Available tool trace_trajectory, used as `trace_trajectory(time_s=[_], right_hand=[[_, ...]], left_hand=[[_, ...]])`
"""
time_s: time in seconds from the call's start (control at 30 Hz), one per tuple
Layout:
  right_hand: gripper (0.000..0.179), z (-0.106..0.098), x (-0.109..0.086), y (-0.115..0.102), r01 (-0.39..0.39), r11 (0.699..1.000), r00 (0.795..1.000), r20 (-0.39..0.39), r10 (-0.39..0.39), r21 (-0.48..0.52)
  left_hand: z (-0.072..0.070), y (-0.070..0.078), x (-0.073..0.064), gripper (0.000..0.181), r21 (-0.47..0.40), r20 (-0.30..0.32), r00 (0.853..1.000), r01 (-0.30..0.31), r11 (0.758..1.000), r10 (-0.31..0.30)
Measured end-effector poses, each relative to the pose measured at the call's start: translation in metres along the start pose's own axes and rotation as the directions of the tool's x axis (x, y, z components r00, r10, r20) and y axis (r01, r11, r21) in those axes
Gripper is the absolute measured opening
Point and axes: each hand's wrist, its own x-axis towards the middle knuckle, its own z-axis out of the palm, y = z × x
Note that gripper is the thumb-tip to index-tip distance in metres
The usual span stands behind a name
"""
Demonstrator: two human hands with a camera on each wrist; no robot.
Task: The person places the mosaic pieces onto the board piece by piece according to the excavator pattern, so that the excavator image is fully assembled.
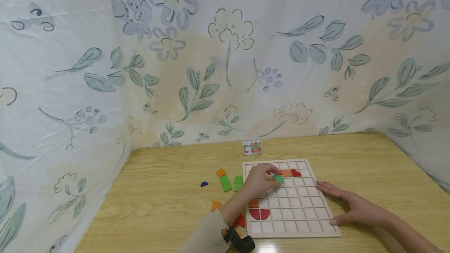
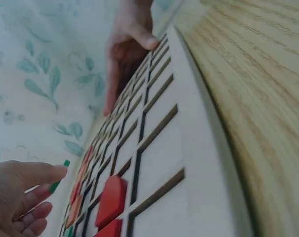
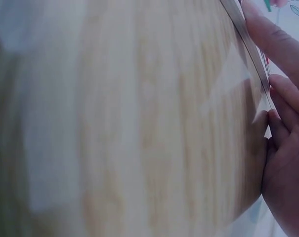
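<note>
A pale grid board (image 1: 299,227) lies on the wooden table. Above its upper part, my left hand (image 1: 259,182) pinches a green square tile (image 1: 279,179) between thumb and fingers; the left wrist view shows the green tile (image 2: 54,186) edge-on, raised off the board. Behind it in the grid are an orange square (image 1: 286,173) and a red quarter-circle (image 1: 296,173). Lower left on the board, an orange square (image 1: 253,203) sits above two red curved pieces (image 1: 259,214). My right hand (image 1: 353,205) rests along the board's right edge, fingers extended and thumb apart.
Left of the board lie a blue half-circle (image 1: 204,184), a green rectangle (image 1: 225,183), green tiles (image 1: 238,186), orange tiles (image 1: 216,205) and a red piece (image 1: 240,220), partly behind the left forearm. A small pattern card (image 1: 251,147) lies beyond the board, before a floral cloth (image 1: 197,89).
</note>
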Motion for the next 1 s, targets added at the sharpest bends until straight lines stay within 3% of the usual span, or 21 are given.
trace_trajectory(time_s=[0.17,0.37,0.63,1.0], right_hand=[[0.085,0.001,0.001,0.000,-0.003,1.000,1.000,0.001,0.003,-0.009],[0.085,0.001,0.001,0.000,0.001,1.000,1.000,0.002,-0.001,-0.008],[0.085,0.001,0.001,-0.001,0.011,1.000,1.000,-0.001,-0.011,-0.004],[0.085,0.002,0.000,0.000,0.021,1.000,1.000,-0.007,-0.021,-0.014]], left_hand=[[0.006,-0.001,0.000,0.023,0.105,0.047,0.999,0.003,0.994,-0.008],[0.007,-0.001,0.000,0.023,0.169,0.036,0.999,-0.037,0.985,0.032],[0.007,0.000,0.000,0.018,0.161,0.025,0.998,-0.055,0.985,0.052],[0.014,0.000,0.000,0.017,0.145,-0.027,1.000,-0.006,0.989,0.010]])
